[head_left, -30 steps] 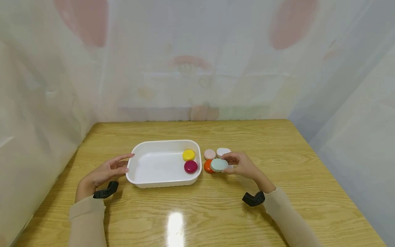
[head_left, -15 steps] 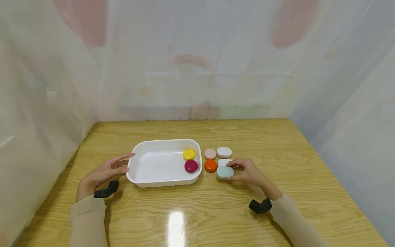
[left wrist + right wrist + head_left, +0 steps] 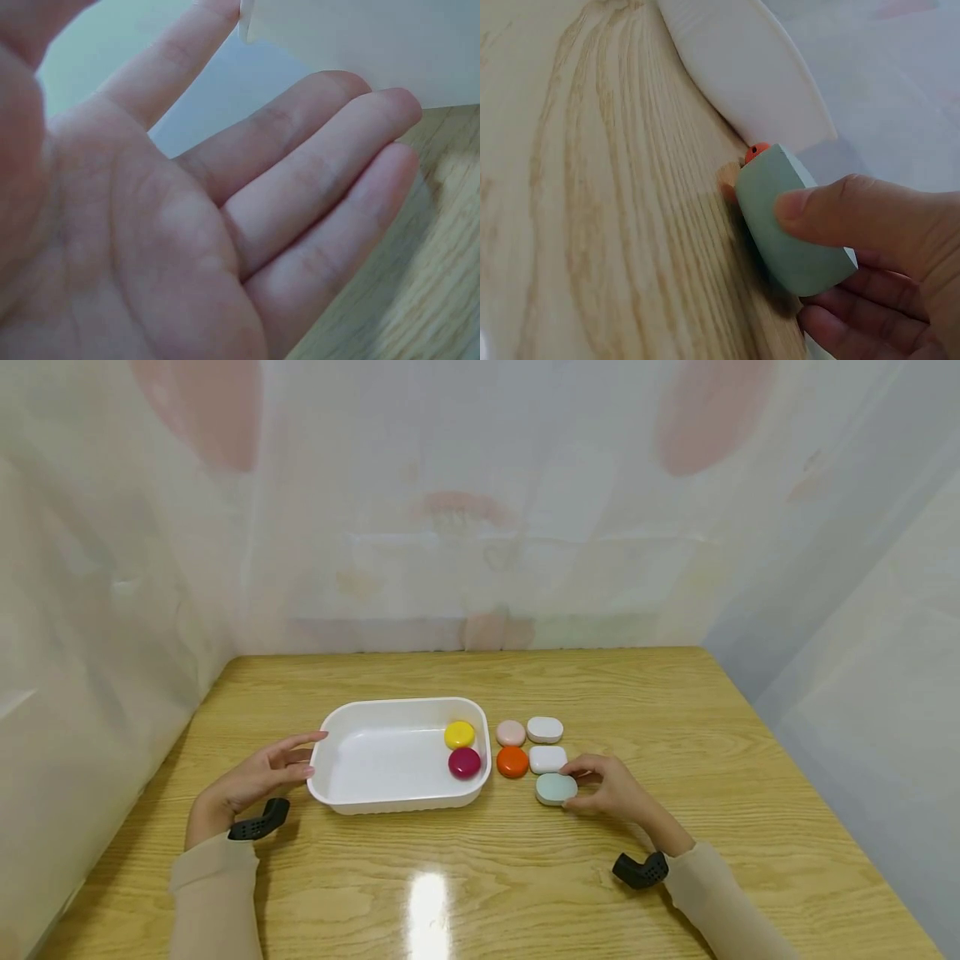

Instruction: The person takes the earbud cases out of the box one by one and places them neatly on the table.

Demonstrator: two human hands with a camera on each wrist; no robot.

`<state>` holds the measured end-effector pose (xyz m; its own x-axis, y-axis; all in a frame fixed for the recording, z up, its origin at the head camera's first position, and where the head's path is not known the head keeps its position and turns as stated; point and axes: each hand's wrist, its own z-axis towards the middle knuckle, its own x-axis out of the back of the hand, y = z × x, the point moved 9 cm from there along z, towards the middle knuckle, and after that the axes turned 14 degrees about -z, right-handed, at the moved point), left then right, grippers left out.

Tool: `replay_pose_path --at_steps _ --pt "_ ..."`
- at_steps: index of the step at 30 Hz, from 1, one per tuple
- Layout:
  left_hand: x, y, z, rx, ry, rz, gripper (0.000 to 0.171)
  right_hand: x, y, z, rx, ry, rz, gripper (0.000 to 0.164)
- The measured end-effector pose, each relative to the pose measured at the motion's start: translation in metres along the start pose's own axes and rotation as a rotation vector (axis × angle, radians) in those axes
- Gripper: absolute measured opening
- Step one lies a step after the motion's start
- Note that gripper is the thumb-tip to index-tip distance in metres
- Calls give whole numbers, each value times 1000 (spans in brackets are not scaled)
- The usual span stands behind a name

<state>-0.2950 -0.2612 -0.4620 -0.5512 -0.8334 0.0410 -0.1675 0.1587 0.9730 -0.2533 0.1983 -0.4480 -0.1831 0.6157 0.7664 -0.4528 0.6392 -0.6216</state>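
Observation:
My right hand [image 3: 611, 789] pinches a pale green oval block [image 3: 557, 789], with the thumb along its near side; in the right wrist view the block [image 3: 787, 225] is tilted close to the table. Just behind it lie a white rounded block [image 3: 548, 759] and a glossy orange disc [image 3: 512, 762]. My left hand [image 3: 258, 781] is at the left end of a white plastic tray [image 3: 397, 804]. Its fingers are extended, and in the left wrist view the index fingertip [image 3: 221, 7] touches the tray's rim. A yellow disc [image 3: 459, 735] and a dark red disc [image 3: 465, 764] lie in the tray's right end.
Farther back, right of the tray, a pale pink disc [image 3: 511, 733] and a white oval block [image 3: 545, 729] sit side by side. The wooden table [image 3: 637, 693] has pale sheeting [image 3: 480, 568] hanging behind it and at both sides.
My right hand has moved the pale green block right and nearer to me, from over the orange disc to in front of the white block. The left hand and tray have hardly moved.

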Motion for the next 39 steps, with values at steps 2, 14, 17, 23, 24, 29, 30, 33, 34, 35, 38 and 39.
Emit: replay_pose_path --at_steps 2,14,17,23,24,29,30,33,34,35,38,39 --pt "0 0 0 4 6 7 62 -1 0 0 15 13 -3 39" --pt "-3 4 -1 -6 4 16 60 -2 -4 2 22 9 -11 40" --pt "-2 2 -1 7 14 20 61 -2 -5 2 21 2 -13 41" --pt "-2 3 0 -4 4 15 60 -1 -7 1 26 4 -34 43" --pt "-3 3 0 -9 0 15 60 0 -7 1 29 9 -36 43" --pt "-2 2 0 5 5 8 61 4 -10 0 35 44 -13 40" --pt "-1 1 0 11 8 9 62 5 -12 0 40 56 -13 40" --pt "0 0 0 15 13 12 62 8 -17 1 47 100 -13 37" --pt "0 0 1 12 11 15 62 10 -20 1 52 119 -17 36" --pt "0 0 1 9 9 19 62 11 -23 1 56 138 -16 34" --pt "1 -1 2 3 6 23 61 14 -36 0 84 202 -9 30" --pt "1 0 2 1 4 21 61 14 -40 0 93 217 -1 29"
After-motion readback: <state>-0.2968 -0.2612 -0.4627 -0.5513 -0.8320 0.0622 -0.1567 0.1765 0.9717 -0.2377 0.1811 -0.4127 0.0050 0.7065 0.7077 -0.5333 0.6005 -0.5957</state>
